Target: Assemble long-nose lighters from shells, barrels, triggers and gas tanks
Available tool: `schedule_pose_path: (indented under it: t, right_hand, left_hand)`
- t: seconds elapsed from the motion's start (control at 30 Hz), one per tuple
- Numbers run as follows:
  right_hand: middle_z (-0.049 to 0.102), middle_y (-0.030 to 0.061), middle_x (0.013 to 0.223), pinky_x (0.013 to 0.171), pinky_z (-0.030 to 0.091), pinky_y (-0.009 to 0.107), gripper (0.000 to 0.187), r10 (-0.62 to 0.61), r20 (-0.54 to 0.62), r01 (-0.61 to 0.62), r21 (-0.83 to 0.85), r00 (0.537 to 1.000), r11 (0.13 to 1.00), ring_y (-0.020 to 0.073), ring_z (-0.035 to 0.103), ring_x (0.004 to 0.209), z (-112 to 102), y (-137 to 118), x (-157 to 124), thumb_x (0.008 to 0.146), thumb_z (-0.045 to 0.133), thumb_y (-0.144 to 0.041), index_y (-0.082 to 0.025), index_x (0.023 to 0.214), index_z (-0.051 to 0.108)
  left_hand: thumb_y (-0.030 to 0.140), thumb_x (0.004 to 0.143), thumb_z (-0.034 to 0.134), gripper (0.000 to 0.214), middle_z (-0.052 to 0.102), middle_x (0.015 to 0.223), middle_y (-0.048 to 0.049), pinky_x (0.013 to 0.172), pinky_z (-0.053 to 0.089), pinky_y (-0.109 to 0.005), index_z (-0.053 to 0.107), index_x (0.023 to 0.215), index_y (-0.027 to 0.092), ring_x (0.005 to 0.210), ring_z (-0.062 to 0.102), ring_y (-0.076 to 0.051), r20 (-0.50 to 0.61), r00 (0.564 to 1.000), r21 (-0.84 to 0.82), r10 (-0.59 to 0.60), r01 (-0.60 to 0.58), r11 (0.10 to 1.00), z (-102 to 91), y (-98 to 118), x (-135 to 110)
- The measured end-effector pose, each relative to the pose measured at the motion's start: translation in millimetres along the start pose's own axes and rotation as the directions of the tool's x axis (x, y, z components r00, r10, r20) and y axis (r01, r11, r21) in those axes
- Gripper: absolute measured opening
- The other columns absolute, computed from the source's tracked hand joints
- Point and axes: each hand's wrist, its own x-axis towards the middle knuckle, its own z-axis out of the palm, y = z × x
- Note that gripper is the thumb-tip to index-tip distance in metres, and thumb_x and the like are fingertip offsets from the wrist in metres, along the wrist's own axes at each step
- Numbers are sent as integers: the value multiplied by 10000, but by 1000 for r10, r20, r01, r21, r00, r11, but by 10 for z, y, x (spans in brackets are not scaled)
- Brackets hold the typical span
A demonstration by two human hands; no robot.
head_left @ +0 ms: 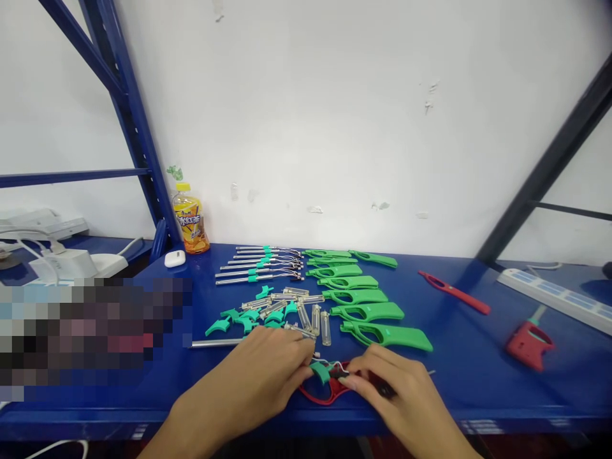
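1. work at the red plastic handle shell with a looped grip (321, 401), low on the smooth blue metal tabletop (454, 395), toward six o'clock, between both hands.
2. place the bare left hand (268, 366) at nine o'clock of the shell: fingers bunched together, tips partly hidden. cannot tell exactly what is clamped there.
3. place the bare right hand (392, 376) at three o'clock: thumb and forefinger pinched on a small black part (340, 374) just above the shell.
4. mind the curved teal-green plastic trigger (320, 371), over the shell's loop between the hands; probably best steadied square before pressing anything beside it.
5. keep the thin white wire (326, 359), arched toward twelve o'clock of the trigger, slack and clear of the shell's rim, to avoid a nip or a tug.
6. ease the black part straight rather than twisting; likely to swing on a tight wire.
7. avoid knocking the slim silver metal tube (215, 343), pointing out toward ten o'clock from behind the left hand.
8. leave elbow room around the clear plastic cartridges (326, 328) near twelve o'clock, the loose teal-green plastic triggers (218, 326) near ten, and the bright green plastic handle shells (406, 336) near one.
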Motion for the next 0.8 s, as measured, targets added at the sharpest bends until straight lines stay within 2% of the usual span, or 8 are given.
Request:
schedule_pose_path:
  t: [0.33, 0.63, 0.8]
  right_hand:
    - [783, 14, 924, 713, 555, 274, 348, 17, -36, -16, 23, 999, 1000, 177, 768, 770, 5, -53, 3, 1119, 568, -488, -257, 947, 763]
    - [777, 1, 916, 677, 517, 258, 327, -62, -25, 63, 19, 998, 998, 153, 762, 753, -15, -71, 3, 1126, 567, -468, -256, 969, 760]
    - [774, 0, 910, 684, 513, 259, 331, -63, -11, 63, 16, 998, 998, 154, 757, 756, -6, -64, -3, 1123, 566, -483, -253, 966, 746]
  left_hand:
    - [175, 1074, 605, 167, 739, 964, -14, 638, 328, -336, 603, 916, 226, 829, 690, -235, 16, 1000, 49, 10, -11, 999, 56, 17, 23]
    - [164, 1064, 602, 168, 740, 948, -16, 623, 328, -337, 609, 910, 229, 819, 694, -240, 10, 1000, 56, 8, -9, 998, 64, 3, 35]
    - [132, 1055, 601, 165, 740, 938, -13, 619, 321, -340, 626, 924, 230, 809, 691, -237, 6, 999, 60, 35, -35, 998, 71, 21, 45]
